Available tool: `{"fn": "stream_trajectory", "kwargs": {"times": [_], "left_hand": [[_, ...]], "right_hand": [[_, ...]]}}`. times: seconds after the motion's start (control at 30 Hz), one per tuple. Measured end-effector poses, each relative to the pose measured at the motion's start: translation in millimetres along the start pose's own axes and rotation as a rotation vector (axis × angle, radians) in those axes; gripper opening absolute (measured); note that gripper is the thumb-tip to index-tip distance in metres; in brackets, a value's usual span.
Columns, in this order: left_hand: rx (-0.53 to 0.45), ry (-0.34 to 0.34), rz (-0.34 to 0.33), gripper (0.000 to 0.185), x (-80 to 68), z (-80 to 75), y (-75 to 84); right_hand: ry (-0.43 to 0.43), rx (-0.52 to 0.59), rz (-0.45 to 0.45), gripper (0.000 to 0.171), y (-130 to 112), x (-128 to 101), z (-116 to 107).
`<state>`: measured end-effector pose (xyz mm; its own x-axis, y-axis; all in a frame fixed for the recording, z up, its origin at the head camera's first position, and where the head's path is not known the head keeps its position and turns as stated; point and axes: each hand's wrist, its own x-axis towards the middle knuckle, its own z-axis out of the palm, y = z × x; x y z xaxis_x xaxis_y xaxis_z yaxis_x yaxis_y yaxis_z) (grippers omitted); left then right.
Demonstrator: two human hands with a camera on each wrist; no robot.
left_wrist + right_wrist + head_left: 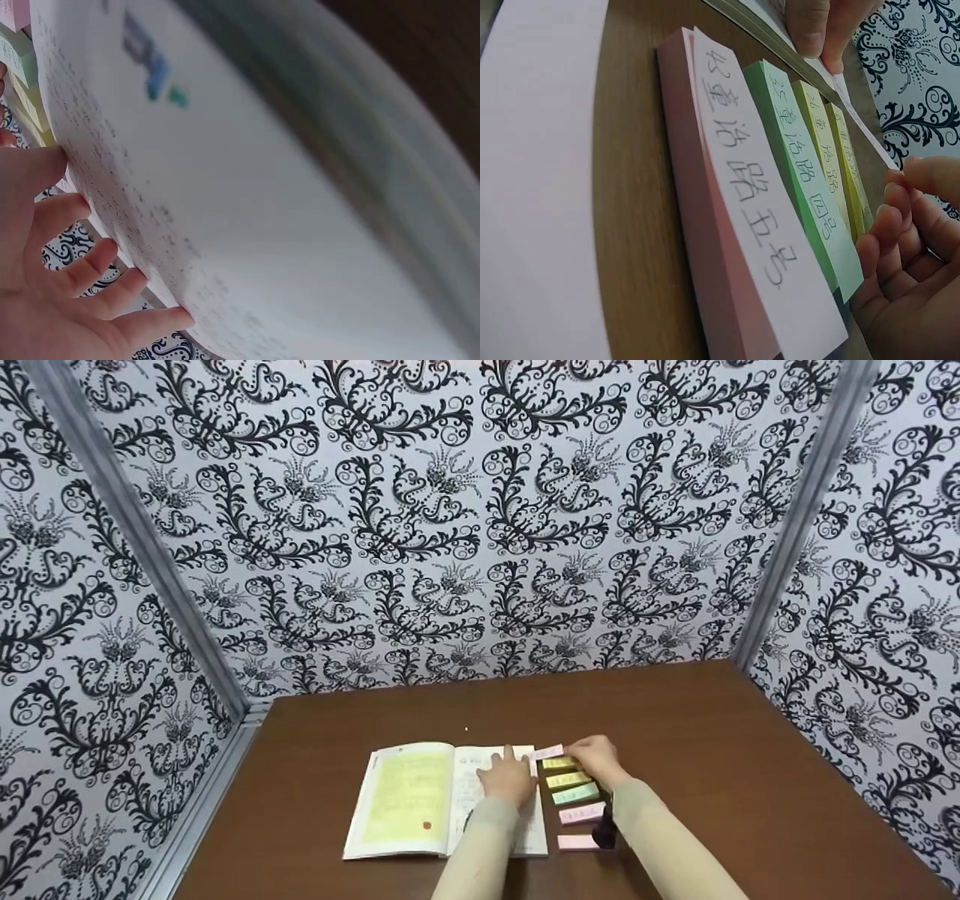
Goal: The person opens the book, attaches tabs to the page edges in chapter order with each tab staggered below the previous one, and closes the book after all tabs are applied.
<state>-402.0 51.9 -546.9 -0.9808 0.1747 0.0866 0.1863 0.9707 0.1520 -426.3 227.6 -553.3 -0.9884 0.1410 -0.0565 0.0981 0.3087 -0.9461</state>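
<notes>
An open book (409, 840) lies on the table, a yellow sheet on its left page. My left hand (508, 781) rests on the right page with fingers spread; in the left wrist view its fingertips (176, 318) touch the page's far part. My right hand (598, 759) pinches the outer end of a narrow pink sticky note (547, 752), whose other end meets the page's upper right edge. In the right wrist view the note (864, 133) stretches between the left hand's fingertips (807, 43) and my right hand (915, 255).
Right of the book stands a column of sticky note pads: two yellow (559, 763), one green (576, 794), and two pink (582, 814). Handwriting marks several. A black object (604, 834) sits by my right wrist. Patterned walls (450, 510) enclose the brown table (720, 780).
</notes>
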Motion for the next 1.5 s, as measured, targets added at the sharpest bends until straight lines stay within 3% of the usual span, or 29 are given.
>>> {"fn": "stream_trajectory", "kwargs": {"times": [0.17,0.33,0.57,0.83,1.0,1.07,1.23,1.5], "left_hand": [[-0.04,-0.004,0.006,0.042,0.2,1.6,4.1],[-0.067,-0.039,-0.006,0.051,3.2,-2.2,7.3],[-0.053,-0.084,-0.043,0.056,8.8,-2.1,2.7],[-0.11,-0.029,-0.003,0.041,4.4,11.4,5.6],[-0.113,-0.042,0.042,0.043,2.3,3.0,-2.6],[-0.106,-0.057,0.069,0.047,0.2,-4.8,-12.6],[-0.095,-0.117,0.186,0.049,-7.9,-21.0,-29.3],[-0.034,-0.156,0.353,0.046,-36.0,-23.4,-39.5]], "right_hand": [[0.015,0.021,0.002,0.016,6.4,-3.0,-6.8],[0.072,0.015,0.0,0.017,6.4,-5.0,-10.5],[0.054,-0.024,-0.02,0.019,1.8,-13.8,-13.9],[0.113,-0.091,-0.006,0.02,1.8,-26.0,-39.5],[0.096,-0.093,-0.023,0.023,-10.2,-31.9,-52.6],[0.077,-0.089,-0.031,0.023,-15.5,-34.7,-52.3],[0.068,-0.094,-0.042,0.021,-18.1,-43.8,-52.9],[0.017,-0.039,-0.061,0.021,-8.0,-62.4,-45.7]]}}
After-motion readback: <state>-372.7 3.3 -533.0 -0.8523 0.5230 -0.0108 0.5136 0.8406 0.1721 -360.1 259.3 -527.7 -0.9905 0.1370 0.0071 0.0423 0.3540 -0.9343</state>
